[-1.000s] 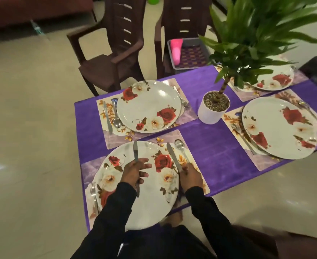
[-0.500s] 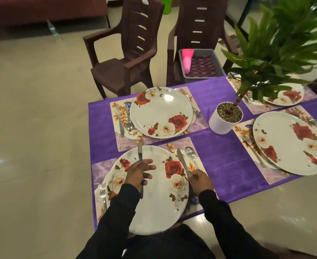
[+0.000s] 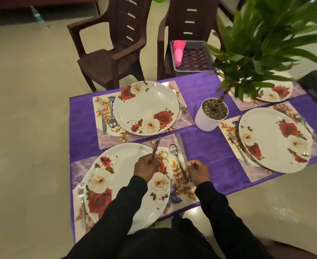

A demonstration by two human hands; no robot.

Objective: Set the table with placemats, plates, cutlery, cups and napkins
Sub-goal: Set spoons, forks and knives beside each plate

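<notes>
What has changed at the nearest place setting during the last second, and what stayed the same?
The left hand, gripping a steel knife, has carried it rightward from over the near flowered plate toward its right edge. The right hand keeps hold of the second steel knife beside the steel spoon on the placemat. The other settings are unchanged.

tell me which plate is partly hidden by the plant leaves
The far right plate, behind the potted plant; its leaves cover that plate's left part. The other three plates show their full faces or are crossed only by arms.
</notes>
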